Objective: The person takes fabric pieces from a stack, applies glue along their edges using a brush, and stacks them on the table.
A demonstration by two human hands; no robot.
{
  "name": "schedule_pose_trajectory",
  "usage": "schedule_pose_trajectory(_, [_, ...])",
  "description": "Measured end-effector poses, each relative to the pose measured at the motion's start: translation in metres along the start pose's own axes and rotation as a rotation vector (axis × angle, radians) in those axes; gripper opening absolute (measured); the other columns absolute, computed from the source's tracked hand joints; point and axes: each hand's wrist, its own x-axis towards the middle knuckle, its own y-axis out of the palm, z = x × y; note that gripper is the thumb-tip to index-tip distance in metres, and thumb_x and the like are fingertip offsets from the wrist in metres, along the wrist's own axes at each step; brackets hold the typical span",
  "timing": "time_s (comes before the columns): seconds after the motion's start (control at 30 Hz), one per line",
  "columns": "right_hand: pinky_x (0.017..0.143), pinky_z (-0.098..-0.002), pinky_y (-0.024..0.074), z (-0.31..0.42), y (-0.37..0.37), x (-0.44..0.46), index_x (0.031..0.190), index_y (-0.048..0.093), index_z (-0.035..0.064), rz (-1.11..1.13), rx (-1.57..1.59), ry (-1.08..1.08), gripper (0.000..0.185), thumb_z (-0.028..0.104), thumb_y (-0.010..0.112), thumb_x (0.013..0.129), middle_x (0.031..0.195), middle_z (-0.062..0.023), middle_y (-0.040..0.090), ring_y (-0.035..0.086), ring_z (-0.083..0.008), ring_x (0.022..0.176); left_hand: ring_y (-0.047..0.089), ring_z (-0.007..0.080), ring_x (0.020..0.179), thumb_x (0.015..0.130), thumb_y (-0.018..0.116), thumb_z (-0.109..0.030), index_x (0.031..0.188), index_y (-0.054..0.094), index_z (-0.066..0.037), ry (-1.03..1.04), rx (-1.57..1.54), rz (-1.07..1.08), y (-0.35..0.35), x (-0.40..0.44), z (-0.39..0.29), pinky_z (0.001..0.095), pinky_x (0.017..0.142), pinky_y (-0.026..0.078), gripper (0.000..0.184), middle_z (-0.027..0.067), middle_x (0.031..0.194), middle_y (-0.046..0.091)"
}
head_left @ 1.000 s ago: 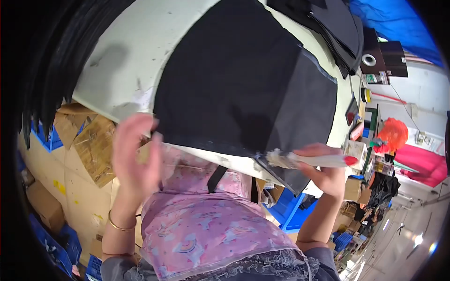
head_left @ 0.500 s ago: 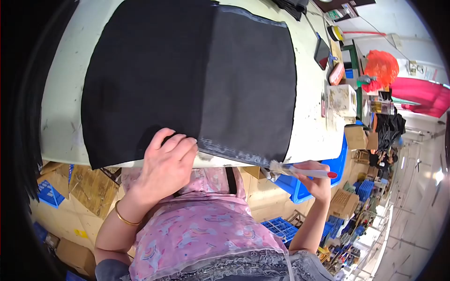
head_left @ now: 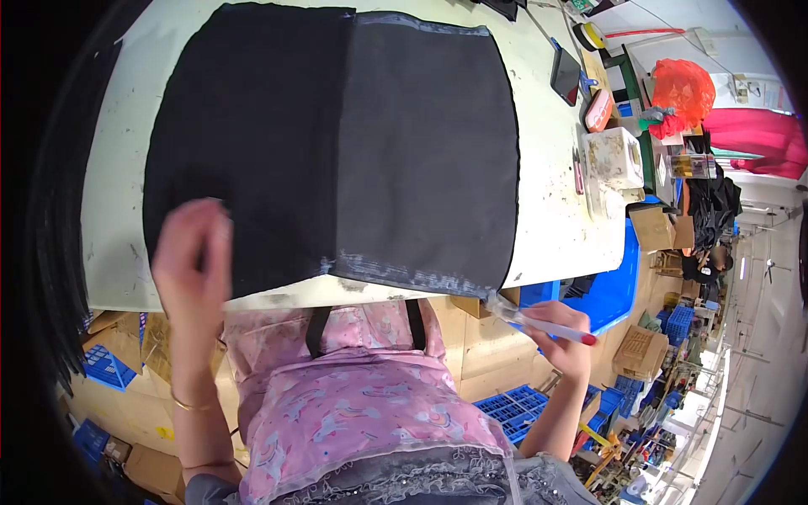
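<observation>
A large black fabric piece (head_left: pixel 252 143) lies flat on the pale table, with a dark grey panel (head_left: pixel 425 151) on its right half. Whitish, glue-like streaks run along the grey panel's near and far edges. In my right hand (head_left: pixel 566 337) is a brush (head_left: pixel 539 323) with a white handle and a red end; its bristles are at the near right corner of the panel. My left hand (head_left: pixel 192 261) is over the near left part of the black fabric, smeared by motion, so its fingers and any contact are unclear.
Along the table's right side are a phone (head_left: pixel 566 76), a pink case (head_left: pixel 598 110), a stained white box (head_left: pixel 613 158) and a tape roll (head_left: pixel 589 36). A blue bin (head_left: pixel 613 286) stands below the right edge. Dark strips (head_left: pixel 80 185) hang at the left.
My left hand has moved left, away from the near edge of the grey panel. My right hand still holds the brush near the corner. The view has shifted slightly.
</observation>
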Motion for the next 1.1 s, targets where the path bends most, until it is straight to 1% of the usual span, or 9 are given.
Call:
schedule_pose_trajectory(0.13, [0.067, -0.0294, 0.0483, -0.017, -0.013, 0.004, 0.089, 0.068, -0.0022, -0.062, 0.379, 0.044, 0.026, -0.004, 0.067, 0.063, 0.092, -0.0122, 0.068, 0.062, -0.0227, 0.078, 0.059, 0.0228, 0.075, 0.086, 0.067, -0.013, 0.108, 0.061, -0.002, -0.209, 0.372, -0.174, -0.045, 0.01, 0.075, 0.0312, 0.07, 0.048, 0.025, 0.0117, 0.093, 0.064])
schedule_pose_trajectory(0.27, [0.073, -0.0316, 0.0489, -0.023, 0.01, 0.046, 0.089, 0.067, -0.0006, -0.047, -0.139, 0.024, 0.025, -0.004, 0.065, 0.064, 0.103, -0.0121, 0.064, 0.061, -0.0234, 0.085, 0.056, 0.0161, 0.071, 0.083, 0.066, -0.007, 0.127, 0.051, -0.003, -0.674, -0.257, 0.139, -0.058, 0.002, 0.104, 0.0271, 0.061, 0.047, 0.047, 0.0133, 0.091, 0.063])
schedule_pose_trajectory(0.37, [0.078, -0.0333, 0.0493, -0.02, 0.022, 0.072, 0.089, 0.067, 0.0007, -0.114, -0.509, 0.073, 0.024, -0.004, 0.063, 0.065, 0.112, -0.0121, 0.062, 0.06, -0.0238, 0.09, 0.057, 0.012, 0.075, 0.083, 0.061, 0.002, 0.133, 0.052, -0.007, -0.675, -0.52, 0.1, -0.078, 0.005, 0.095, 0.0209, 0.069, 0.046, 0.051, 0.0088, 0.095, 0.065])
schedule_pose_trajectory(0.47, [0.077, -0.0353, 0.048, -0.004, -0.005, 0.099, 0.087, 0.067, 0.0004, -0.384, -0.013, -0.294, 0.014, 0.007, 0.062, 0.075, 0.108, -0.0134, 0.062, 0.058, -0.0246, 0.086, 0.058, 0.013, 0.087, 0.084, 0.061, -0.001, 0.127, 0.057, -0.004, -0.608, -0.751, -0.013, -0.111, 0.01, 0.101, 0.0241, 0.083, 0.045, 0.043, 0.0082, 0.101, 0.066])
schedule_pose_trajectory(0.6, [0.076, -0.0296, 0.0457, 0.105, -0.095, 0.117, 0.09, 0.065, 0.0001, -0.668, 0.183, -0.538, 0.013, 0.009, 0.058, 0.083, 0.091, -0.0129, 0.064, 0.057, -0.0209, 0.085, 0.061, 0.0133, 0.087, 0.089, 0.059, -0.009, 0.121, 0.057, 0.005, -0.267, -0.658, -0.731, -0.175, 0.047, -0.028, 0.0224, 0.08, 0.048, 0.035, 0.0084, 0.105, 0.066])
schedule_pose_trajectory(0.7, [0.057, -0.0207, 0.0374, 0.159, -0.141, 0.129, 0.093, 0.063, 0.0008, -0.842, 0.147, -0.343, 0.013, 0.008, 0.06, 0.082, 0.078, -0.0029, 0.06, 0.051, -0.0106, 0.063, 0.064, 0.0138, 0.087, 0.089, 0.06, -0.009, 0.109, 0.061, 0.003, -0.006, -1.131, -0.338, -0.248, 0.074, 0.017, 0.0183, 0.068, 0.051, 0.023, 0.0147, 0.112, 0.064])
schedule_pose_trajectory(0.9, [0.051, -0.022, 0.0365, 0.141, -0.144, 0.214, 0.079, 0.063, 0.0036, -0.56, 0.128, -0.09, 0.012, 0.01, 0.073, 0.075, 0.065, -0.0014, 0.057, 0.047, -0.0103, 0.052, 0.048, 0.008, 0.042, 0.086, 0.065, -0.013, 0.065, 0.05, -0.009, -0.42, -0.375, -0.204, -0.213, 0.157, 0.016, 0.0179, 0.042, 0.04, 0.026, 0.0033, 0.054, 0.056])
schedule_pose_trajectory(1.0, [0.053, -0.0258, 0.0437, 0.064, -0.106, 0.267, 0.074, 0.064, 0.0019, -0.34, -0.079, 0.115, 0.019, 0.015, 0.077, 0.069, 0.06, -0.0042, 0.057, 0.051, -0.0132, 0.053, 0.046, 0.0105, 0.043, 0.085, 0.064, -0.017, 0.065, 0.051, -0.009, -0.347, -0.176, -0.012, -0.124, 0.186, 0.125, 0.0256, 0.04, 0.034, 0.025, 0.0031, 0.052, 0.051])
schedule_pose_trajectory(1.1, [0.058, -0.0317, 0.048, -0.017, -0.062, 0.322, 0.08, 0.066, 0.0004, -0.269, -0.216, 0.243, 0.026, 0.022, 0.076, 0.07, 0.066, -0.0086, 0.062, 0.058, -0.0213, 0.056, 0.054, 0.0303, 0.055, 0.082, 0.067, -0.02, 0.068, 0.054, -0.001, -0.314, 0.22, -0.053, -0.035, 0.206, 0.158, 0.0415, 0.057, 0.044, 0.027, 0.0092, 0.06, 0.058])
